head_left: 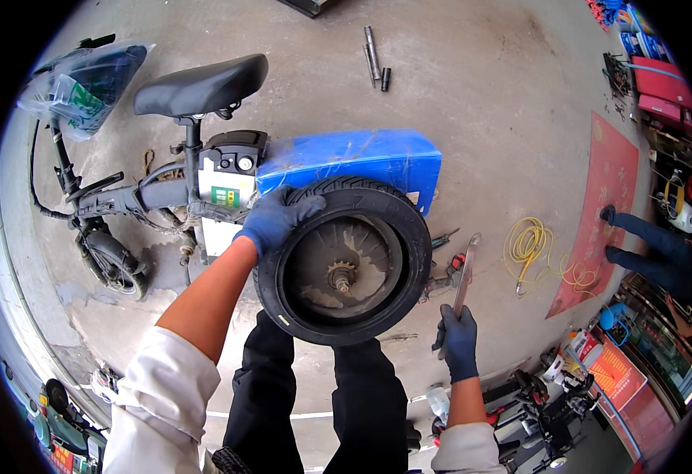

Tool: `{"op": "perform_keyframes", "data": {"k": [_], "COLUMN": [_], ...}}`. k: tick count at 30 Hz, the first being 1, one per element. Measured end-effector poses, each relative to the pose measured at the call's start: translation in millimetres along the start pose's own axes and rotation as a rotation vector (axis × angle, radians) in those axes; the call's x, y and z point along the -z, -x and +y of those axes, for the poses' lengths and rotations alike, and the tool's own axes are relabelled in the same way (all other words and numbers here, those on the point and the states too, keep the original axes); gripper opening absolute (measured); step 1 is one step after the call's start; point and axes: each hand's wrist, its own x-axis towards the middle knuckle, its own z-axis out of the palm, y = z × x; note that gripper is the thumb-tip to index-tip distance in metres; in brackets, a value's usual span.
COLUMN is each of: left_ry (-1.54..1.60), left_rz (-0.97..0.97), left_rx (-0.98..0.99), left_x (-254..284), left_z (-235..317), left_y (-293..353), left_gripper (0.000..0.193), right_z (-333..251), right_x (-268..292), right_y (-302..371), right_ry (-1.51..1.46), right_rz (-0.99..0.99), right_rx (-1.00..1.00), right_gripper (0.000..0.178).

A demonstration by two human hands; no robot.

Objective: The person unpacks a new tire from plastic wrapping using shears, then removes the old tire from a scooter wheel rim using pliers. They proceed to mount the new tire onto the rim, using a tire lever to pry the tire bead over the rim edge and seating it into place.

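A black tyre [418, 272] sits around a worn hub wheel [314, 272] with a small sprocket and axle at its centre. A dark gap shows between the tyre and the hub along the lower right. My left hand [275, 221], in a blue glove, is closed over the tyre's upper left edge. Off to the right of the wheel, my blue-gloved right hand [459, 340] grips a long flat metal tyre lever [466, 272], which points upward and is apart from the tyre. Behind the wheel lies a blue box [346, 154]; what supports the wheel is hidden.
An electric bike [180, 189] with a black saddle [204, 85] stands at the left. Tools [440, 278] lie right of the wheel, near a coiled yellow hose [529, 245]. Metal tubes [371, 55] lie farther off. Another person's legs [646, 245] are on a red mat [598, 213].
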Motion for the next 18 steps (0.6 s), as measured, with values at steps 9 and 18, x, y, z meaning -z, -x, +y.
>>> {"op": "perform_keyframes", "data": {"k": [9, 18], "left_ry": [-0.149, -0.161], "left_rz": [-0.023, -0.004], "left_rx": [-0.186, -0.053], "left_x": [0.1, 2.9], "left_z": [-9.0, -20.4], "left_y": [-11.0, -17.1], "left_gripper": [0.063, 0.055], "right_z": [-22.4, -3.5], "right_x": [-43.8, -109.2], "right_y": [39.2, 91.9], "right_ry": [0.081, 0.314], "right_rz": [-0.393, -0.417], "right_rx": [0.209, 0.719], "right_gripper": [0.017, 0.04]}}
